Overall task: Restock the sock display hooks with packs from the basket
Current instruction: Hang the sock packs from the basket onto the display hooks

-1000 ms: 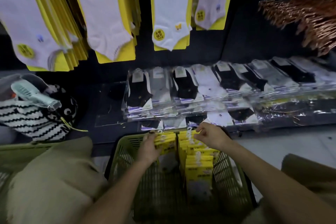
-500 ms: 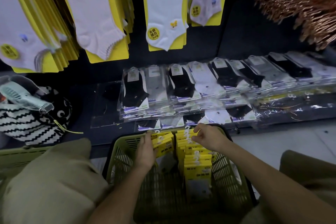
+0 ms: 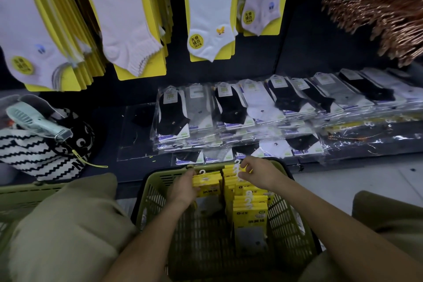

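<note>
basket [image 3: 155, 192] near half open; yellow packs [image 3: 249, 210] crowd far end.

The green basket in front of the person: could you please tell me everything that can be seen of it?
The basket is olive-green plastic with slotted lattice walls and a darker rim, standing upright and open-topped between the person's knees. It holds yellow sock packs with white hangers, in two rows towards its far end; the near left part looks bare. The left hand grips the left row, and the right hand pinches hangers on the right row.
</note>
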`<control>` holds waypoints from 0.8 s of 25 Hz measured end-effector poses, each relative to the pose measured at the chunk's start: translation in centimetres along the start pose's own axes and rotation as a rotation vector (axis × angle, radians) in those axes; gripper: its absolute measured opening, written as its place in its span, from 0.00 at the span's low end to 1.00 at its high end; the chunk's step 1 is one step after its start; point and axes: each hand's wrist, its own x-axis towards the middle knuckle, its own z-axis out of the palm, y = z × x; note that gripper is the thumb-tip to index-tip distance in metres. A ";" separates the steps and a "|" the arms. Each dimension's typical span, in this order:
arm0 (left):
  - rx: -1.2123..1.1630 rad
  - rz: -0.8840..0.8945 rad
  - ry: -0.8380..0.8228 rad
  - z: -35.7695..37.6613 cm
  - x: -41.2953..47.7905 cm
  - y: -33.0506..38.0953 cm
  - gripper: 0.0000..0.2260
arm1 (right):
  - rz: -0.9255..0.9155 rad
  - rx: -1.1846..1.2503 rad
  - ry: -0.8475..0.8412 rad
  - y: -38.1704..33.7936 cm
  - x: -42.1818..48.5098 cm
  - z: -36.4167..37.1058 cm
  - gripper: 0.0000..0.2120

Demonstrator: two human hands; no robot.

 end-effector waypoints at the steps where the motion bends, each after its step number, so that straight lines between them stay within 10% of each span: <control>1: 0.008 0.005 0.018 -0.7 -0.1 0.1 0.20 | -0.007 -0.004 0.008 -0.4 0.1 0.0 0.16; 8: -0.241 0.231 0.050 -10.8 -1.6 4.6 0.15 | -0.186 0.245 0.129 -5.2 -0.5 -0.5 0.32; 16: -0.927 0.359 0.047 -18.3 -4.0 10.4 0.09 | -0.244 0.694 0.488 -11.3 -1.2 -6.9 0.13; 20: -1.110 0.486 -0.061 -20.9 -4.3 12.3 0.22 | -0.366 0.730 0.551 -13.8 -1.9 -10.7 0.06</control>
